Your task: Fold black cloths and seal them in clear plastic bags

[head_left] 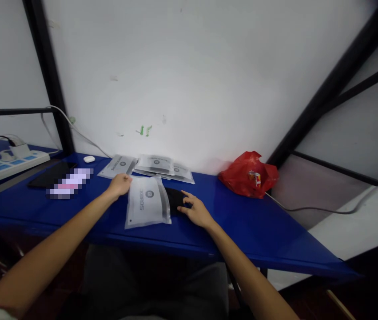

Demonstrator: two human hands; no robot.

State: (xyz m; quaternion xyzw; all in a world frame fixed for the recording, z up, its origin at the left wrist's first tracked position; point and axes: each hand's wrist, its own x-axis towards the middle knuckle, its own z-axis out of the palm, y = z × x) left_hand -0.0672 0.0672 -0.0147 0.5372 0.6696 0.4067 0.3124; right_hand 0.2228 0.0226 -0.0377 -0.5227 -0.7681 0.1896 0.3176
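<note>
Left hand (119,184) pinching frosted pouch (150,204) by its far-left corner, right hand (195,211) pinching black item (174,199) at pouch's right edge (inside or behind, can't tell).

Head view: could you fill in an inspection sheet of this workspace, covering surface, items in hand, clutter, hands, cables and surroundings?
Surface: blue desk, against the wall.
Items in hand: frosted printed bag; black item at its right edge, how far inside unclear.
Clutter: similar bags at the rear; red plastic bag to the right; small white case, dark flat item and pixelated item to the left.
Hands: left hand pinches the frosted bag's upper left corner; right hand has its fingers on the black item.
Cables: white power strip with plugs, left; pale cable by the wall.
Surroundings: white wall with green marks; black frame bars.
</note>
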